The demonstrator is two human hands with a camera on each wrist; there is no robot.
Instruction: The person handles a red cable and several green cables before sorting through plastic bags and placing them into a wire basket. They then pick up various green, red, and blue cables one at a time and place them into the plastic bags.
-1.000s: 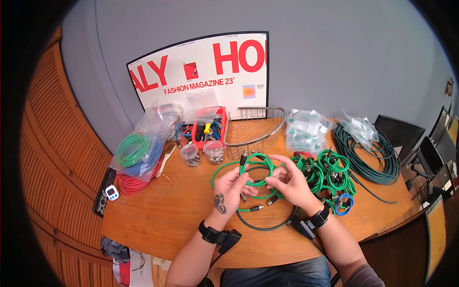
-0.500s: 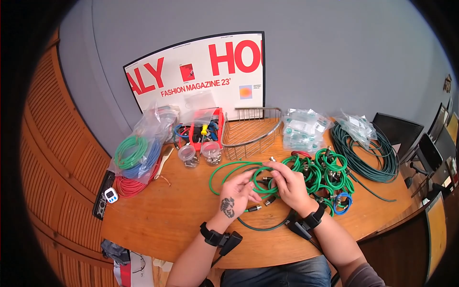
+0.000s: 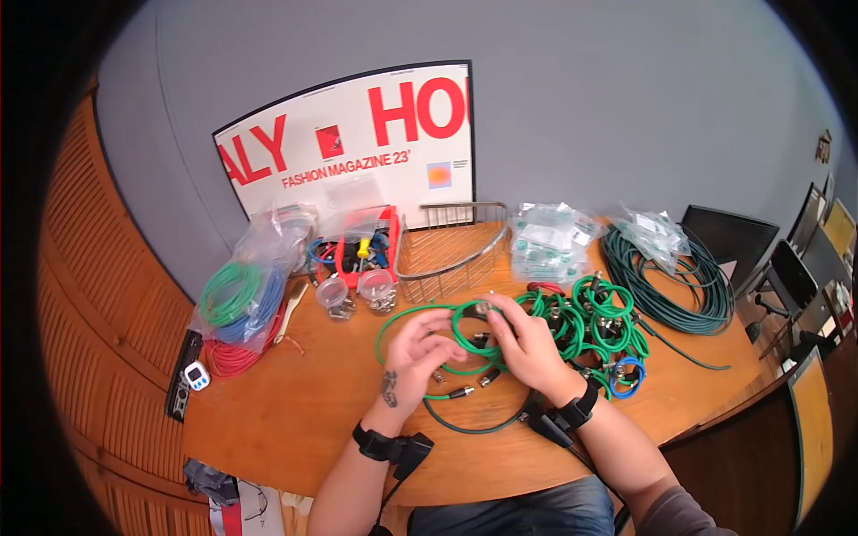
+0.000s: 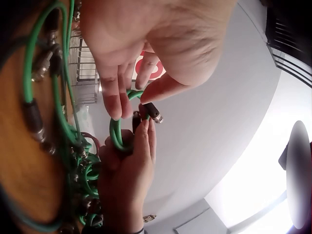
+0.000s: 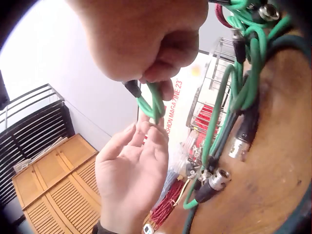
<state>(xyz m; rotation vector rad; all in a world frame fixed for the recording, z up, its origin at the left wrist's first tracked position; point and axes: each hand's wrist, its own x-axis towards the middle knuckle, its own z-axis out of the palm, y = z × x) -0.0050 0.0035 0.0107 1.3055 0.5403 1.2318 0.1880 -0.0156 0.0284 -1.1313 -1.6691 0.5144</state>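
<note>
Green cable [image 3: 465, 323] coil sits between left hand [image 3: 416, 355] and right hand [image 3: 527, 344], both pinching it.

Both hands [image 5: 146, 83] pinch a looped green cable [image 5: 150, 105]

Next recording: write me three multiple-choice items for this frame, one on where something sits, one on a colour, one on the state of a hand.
1. Where is the wire basket?
A. On the table in front of the poster
B. On the floor
C. On the person's lap

2. What colour is the cable in the hands?
A. Yellow
B. Green
C. White

3. What is the right hand doing?
A. Lying flat on the table
B. Hanging at the person's side
C. Pinching the cable coil

Answers:
1. A: the head view shows the basket on the wooden table, just below the poster.
2. B: all three views show it green.
3. C: the right wrist view shows its fingers closed round the cable, with the left hand touching the same coil.
</note>
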